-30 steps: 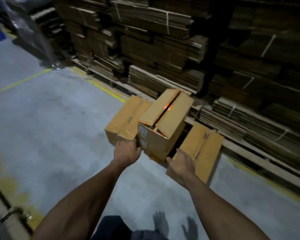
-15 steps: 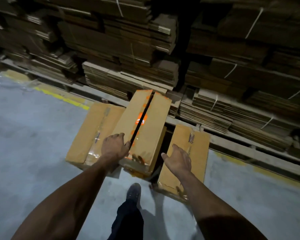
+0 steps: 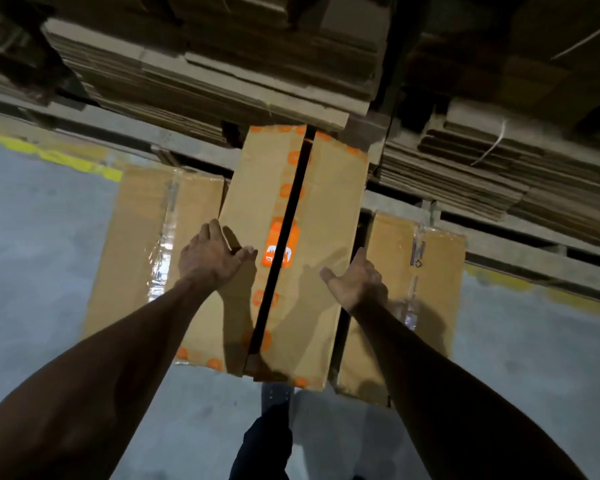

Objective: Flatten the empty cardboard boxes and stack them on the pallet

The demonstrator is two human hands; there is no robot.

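Left hand [image 3: 212,256] rests flat on the orange-taped box [image 3: 284,258]; right hand [image 3: 355,284], fingers spread, hovers at its right edge. Box stands unflattened between both hands; likely next: opening its flaps, then collapsing.

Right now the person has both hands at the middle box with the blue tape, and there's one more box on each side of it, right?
Almost. The tape on the middle box is orange, not blue, as the head view shows. The rest holds: the left hand and right hand are both at it, with one box on its left and one box on its right.
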